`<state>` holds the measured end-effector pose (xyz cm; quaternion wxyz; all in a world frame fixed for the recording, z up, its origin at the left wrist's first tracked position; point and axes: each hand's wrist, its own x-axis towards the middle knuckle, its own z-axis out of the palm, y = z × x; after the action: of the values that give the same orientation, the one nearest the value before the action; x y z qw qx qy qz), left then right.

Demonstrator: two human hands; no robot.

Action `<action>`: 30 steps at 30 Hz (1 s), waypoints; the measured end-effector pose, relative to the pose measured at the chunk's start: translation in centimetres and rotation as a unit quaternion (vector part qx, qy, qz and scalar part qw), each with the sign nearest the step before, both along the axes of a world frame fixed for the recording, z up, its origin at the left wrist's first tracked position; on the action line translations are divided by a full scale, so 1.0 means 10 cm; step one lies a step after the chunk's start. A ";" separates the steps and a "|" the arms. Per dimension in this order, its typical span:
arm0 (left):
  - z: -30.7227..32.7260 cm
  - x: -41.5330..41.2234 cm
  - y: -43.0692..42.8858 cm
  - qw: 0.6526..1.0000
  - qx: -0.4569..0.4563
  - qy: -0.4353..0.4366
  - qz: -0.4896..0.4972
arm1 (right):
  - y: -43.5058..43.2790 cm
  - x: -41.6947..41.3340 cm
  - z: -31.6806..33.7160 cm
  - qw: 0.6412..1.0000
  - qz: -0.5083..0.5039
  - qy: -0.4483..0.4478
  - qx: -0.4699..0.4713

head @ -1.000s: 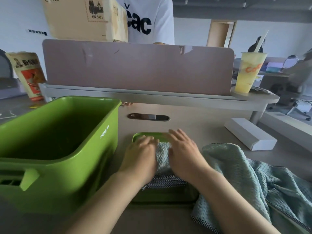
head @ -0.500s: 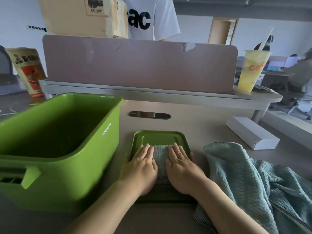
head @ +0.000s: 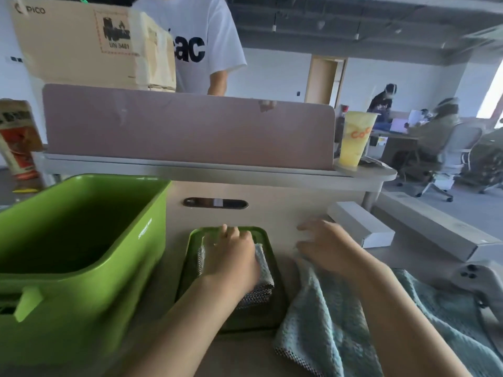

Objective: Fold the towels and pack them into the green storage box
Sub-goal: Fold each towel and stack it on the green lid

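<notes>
A small folded teal towel (head: 262, 278) lies on the green lid (head: 268, 242) in the middle of the desk. My left hand (head: 231, 257) lies on top of it, fingers curled over its far edge. My right hand (head: 324, 244) hovers to the right of the lid, fingers spread and holding nothing, just beyond the far end of a loose teal towel (head: 334, 317) heaped at the right. The green storage box (head: 89, 268) stands at the left, open; I see nothing inside it.
A white carton (head: 359, 227) and a longer white box (head: 435, 235) lie at the right, a grey controller (head: 479, 281) on the loose towel. Behind the pink divider (head: 187, 131) stands a person with a cardboard box (head: 89, 42). A yellow cup (head: 355, 138) is on the shelf.
My right hand has left the folded towel and moved right, off the lid. My left hand has slid over the middle of the folded towel. The view has tilted upward.
</notes>
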<state>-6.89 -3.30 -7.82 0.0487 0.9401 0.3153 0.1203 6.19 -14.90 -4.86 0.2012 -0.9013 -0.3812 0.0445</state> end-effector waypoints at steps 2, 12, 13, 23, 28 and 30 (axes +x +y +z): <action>0.05 0.13 -0.21 0.990 -0.085 -0.102 -0.057 | -0.16 0.24 0.11 0.998 -0.040 -0.025 -0.029; 0.06 0.87 -0.50 0.968 -0.218 0.041 -0.114 | -0.39 0.64 0.06 0.997 -0.041 0.059 -0.029; 0.08 0.91 -0.50 0.965 -0.228 0.047 -0.120 | -0.40 0.64 0.09 0.998 -0.034 0.056 -0.008; 0.17 0.94 -0.57 0.962 -0.212 -0.013 -0.169 | -0.42 0.64 0.30 0.953 -0.044 0.127 0.271; 0.04 0.95 -0.57 0.965 -0.185 0.027 -0.183 | -0.29 0.67 0.03 0.989 -0.039 0.125 0.061; 0.06 0.95 -0.51 0.964 -0.192 -0.012 -0.181 | -0.27 0.66 -0.08 0.991 -0.029 0.130 0.033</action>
<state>2.58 -8.41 -7.21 0.2535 0.9528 0.1569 0.0583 12.79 -17.62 -5.65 0.2796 -0.8914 -0.3267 0.1432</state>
